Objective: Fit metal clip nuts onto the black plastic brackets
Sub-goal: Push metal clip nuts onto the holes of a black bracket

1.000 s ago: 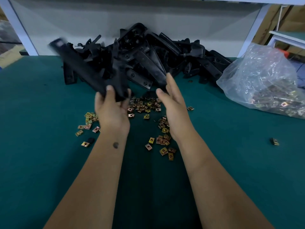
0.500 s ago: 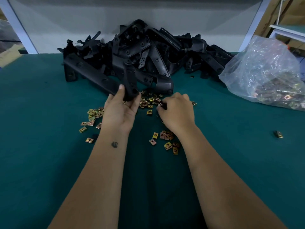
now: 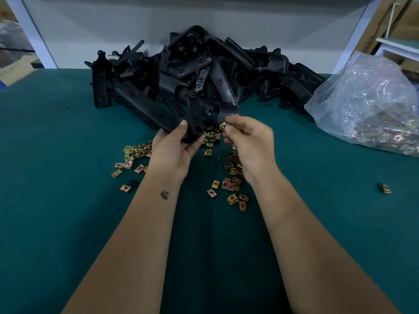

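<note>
Nothing legible anywhere right now: no words, numbers or brand marks show on the black brackets (image 3: 195,71), on the scattered clip nuts (image 3: 233,191) or on the clear plastic bag (image 3: 367,103). A small dark mark sits on the left forearm (image 3: 164,194); it looks like a figure rather than lettering, though it's too small to say.

The one camera sits on my head, looking forward and down along both my forearms. My fingers (image 3: 229,129) fall near the middle of the frame, close to the lens. Beyond them the green table (image 3: 56,211) runs to a pale wall (image 3: 113,30) across the top. The wide angle bends the edges. No second view overlaps it.
</note>
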A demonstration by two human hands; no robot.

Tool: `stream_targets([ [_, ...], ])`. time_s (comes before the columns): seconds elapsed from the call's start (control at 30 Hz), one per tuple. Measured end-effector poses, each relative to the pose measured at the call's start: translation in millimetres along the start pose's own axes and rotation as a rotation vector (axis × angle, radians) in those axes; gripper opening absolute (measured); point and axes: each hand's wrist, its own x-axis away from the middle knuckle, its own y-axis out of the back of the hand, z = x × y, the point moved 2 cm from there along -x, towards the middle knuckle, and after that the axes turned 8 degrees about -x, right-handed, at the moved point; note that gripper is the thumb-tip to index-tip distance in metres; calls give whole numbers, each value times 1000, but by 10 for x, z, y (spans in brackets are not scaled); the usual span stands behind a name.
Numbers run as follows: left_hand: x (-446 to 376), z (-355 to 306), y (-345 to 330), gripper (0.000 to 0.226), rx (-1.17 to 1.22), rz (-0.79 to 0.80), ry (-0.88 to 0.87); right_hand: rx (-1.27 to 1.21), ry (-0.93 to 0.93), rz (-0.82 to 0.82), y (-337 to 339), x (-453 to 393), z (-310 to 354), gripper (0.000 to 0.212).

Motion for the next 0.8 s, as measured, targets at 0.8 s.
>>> stream_targets([
  [0.8, 167, 51, -106, 13, -649, 111, -292, 113, 86, 125, -87, 41, 3, 23],
])
